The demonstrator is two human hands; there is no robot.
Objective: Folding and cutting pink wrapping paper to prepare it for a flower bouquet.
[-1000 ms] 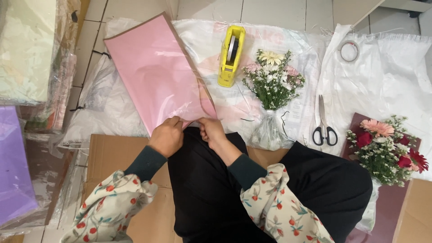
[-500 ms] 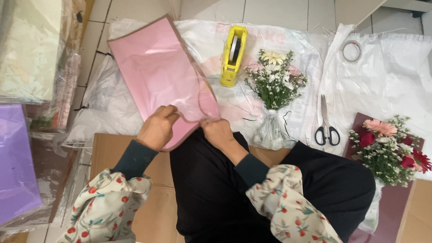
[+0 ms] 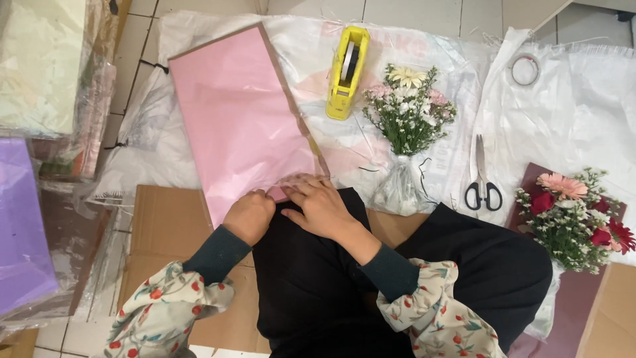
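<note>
The pink wrapping sheet [image 3: 245, 113] now lies flat again on the white plastic floor cover [image 3: 563, 119] — half a second ago its near corner was lifted and folded over. My left hand [image 3: 250, 215], fingers curled, and my right hand [image 3: 321, 205], fingers spread, both press its near edge just before my knees. So the fold is let go — the small white bouquet [image 3: 407, 113] waits beside it, near the yellow tape dispenser [image 3: 347, 71].
</note>
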